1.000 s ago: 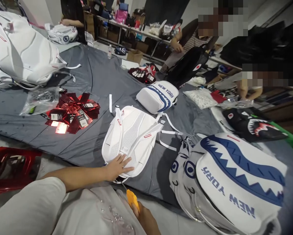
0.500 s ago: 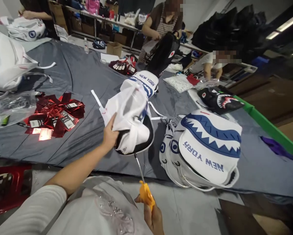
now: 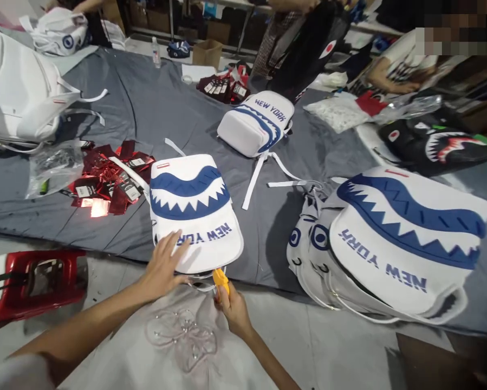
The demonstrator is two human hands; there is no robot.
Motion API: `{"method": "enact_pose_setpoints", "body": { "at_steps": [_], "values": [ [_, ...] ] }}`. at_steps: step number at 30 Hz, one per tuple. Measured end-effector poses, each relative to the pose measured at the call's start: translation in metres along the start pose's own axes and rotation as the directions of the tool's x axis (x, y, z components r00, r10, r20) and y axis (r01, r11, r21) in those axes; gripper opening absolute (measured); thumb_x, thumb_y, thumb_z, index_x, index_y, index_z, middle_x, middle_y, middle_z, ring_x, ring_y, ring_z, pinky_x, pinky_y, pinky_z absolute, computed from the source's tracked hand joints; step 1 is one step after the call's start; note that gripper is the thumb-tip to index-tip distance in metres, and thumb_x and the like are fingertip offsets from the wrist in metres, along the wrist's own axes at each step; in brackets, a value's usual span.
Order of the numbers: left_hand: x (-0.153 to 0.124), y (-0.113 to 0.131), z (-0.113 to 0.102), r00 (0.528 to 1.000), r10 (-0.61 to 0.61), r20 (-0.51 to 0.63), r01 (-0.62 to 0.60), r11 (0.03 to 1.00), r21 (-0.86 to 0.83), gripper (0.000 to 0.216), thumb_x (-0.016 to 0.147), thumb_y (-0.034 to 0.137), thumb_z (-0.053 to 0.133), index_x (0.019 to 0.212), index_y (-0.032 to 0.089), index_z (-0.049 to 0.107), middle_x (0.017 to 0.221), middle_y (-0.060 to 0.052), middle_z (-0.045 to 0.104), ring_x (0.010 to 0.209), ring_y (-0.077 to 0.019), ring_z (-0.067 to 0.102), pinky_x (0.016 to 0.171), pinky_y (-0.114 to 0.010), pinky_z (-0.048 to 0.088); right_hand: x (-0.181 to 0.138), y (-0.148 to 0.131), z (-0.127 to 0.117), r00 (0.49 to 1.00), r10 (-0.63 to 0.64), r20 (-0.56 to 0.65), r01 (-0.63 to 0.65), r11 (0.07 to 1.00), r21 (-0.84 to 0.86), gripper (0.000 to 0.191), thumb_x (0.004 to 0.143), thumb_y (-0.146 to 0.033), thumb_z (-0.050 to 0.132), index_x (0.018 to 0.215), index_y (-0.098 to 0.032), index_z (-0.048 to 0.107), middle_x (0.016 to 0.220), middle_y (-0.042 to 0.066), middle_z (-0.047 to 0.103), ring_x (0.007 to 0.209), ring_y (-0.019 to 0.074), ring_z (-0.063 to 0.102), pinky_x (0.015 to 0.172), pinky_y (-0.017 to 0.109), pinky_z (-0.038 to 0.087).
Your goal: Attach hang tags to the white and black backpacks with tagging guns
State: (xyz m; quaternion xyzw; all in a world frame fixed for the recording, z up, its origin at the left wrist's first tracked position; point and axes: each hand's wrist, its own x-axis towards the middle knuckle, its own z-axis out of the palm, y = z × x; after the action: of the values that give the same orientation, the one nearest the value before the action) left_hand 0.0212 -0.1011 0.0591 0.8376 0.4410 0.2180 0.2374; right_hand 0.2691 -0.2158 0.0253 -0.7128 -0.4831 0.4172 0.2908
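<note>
View: head camera.
Backpack under my hands: one white backpack (image 3: 192,203) lies front face up at the table's (image 3: 117,97) front edge, left of that edge's middle.
Its pointing: the long axis runs from the front edge toward the far edge, the near end swung slightly right; the NEW YORK lettering is upside down to me and the rounded end faces me.
Left hand: my left hand (image 3: 166,265) rests on the backpack's near left part, fingers spread, palm down.
Right hand: my right hand (image 3: 232,309) has its fingers wrapped around one yellow-handled tool (image 3: 221,280) at the bag's near end; its tip is hidden from me.
Other NEW YORK bags: one second backpack (image 3: 255,122) farther toward the far edge, lettering upright to me; one stack (image 3: 406,233) at the front edge on the right, too overlapped to count.
Red tags: two piles, a near pile (image 3: 109,179) left of my backpack and a far pile (image 3: 222,89) by the far edge.
Clear pouch: one plastic bag (image 3: 56,168), just beside the near pile.
Black shark bag: one (image 3: 438,143), toward the right.
Red stool: one (image 3: 70,281), below the front edge, to the left.
</note>
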Motion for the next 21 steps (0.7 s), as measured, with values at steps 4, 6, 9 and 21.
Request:
{"method": "enact_pose_setpoints", "body": {
  "at_steps": [4,6,9,21],
  "values": [
    [0.045,-0.001,0.018,0.991,0.118,0.071,-0.132,0.954,0.27,0.054,0.09,0.032,0.061,0.141,0.02,0.052,0.145,-0.013,0.057,0.135,-0.0311,0.053,0.109,-0.048,0.048,-0.006,0.005,-0.002,0.998,0.015,-0.063,-0.014,1.0,0.011,0.06,0.093,-0.071,0.027,0.071,-0.022,0.054,0.055,0.004,0.061,0.051,0.0179,0.059,0.054,0.028,0.044],
    [0.066,0.001,0.023,0.996,0.084,-0.029,-0.072,0.954,0.291,0.037,0.096,0.024,0.051,0.132,0.019,0.06,0.127,-0.011,0.07,0.116,-0.0236,0.067,0.098,-0.037,0.055,-0.014,0.008,-0.011,0.995,-0.002,-0.104,0.002,1.0,0.002,0.058,0.095,-0.067,0.027,0.068,-0.022,0.053,0.054,0.003,0.06,0.05,0.0167,0.058,0.055,0.028,0.045],
    [0.091,0.006,0.024,0.99,0.05,-0.135,-0.006,0.95,0.311,0.036,0.1,0.021,0.041,0.13,0.018,0.061,0.114,-0.012,0.074,0.098,-0.0226,0.073,0.084,-0.035,0.058,-0.024,0.009,-0.017,0.99,-0.061,-0.127,0.061,0.998,-0.007,0.054,0.096,-0.063,0.03,0.068,-0.023,0.052,0.056,0.002,0.06,0.051,0.0151,0.057,0.055,0.027,0.046],
    [0.166,0.023,-0.044,0.904,0.398,-0.153,-0.34,0.889,0.306,0.027,0.098,0.025,0.044,0.102,0.02,0.07,0.087,-0.005,0.077,0.081,-0.017,0.073,0.068,-0.026,0.053,0.036,-0.052,-0.031,0.995,0.044,-0.088,-0.058,0.986,-0.157,0.054,0.099,-0.061,0.024,0.093,-0.019,0.059,0.059,0.002,0.061,0.053,0.0177,0.059,0.054,0.027,0.041]
  ]
}}
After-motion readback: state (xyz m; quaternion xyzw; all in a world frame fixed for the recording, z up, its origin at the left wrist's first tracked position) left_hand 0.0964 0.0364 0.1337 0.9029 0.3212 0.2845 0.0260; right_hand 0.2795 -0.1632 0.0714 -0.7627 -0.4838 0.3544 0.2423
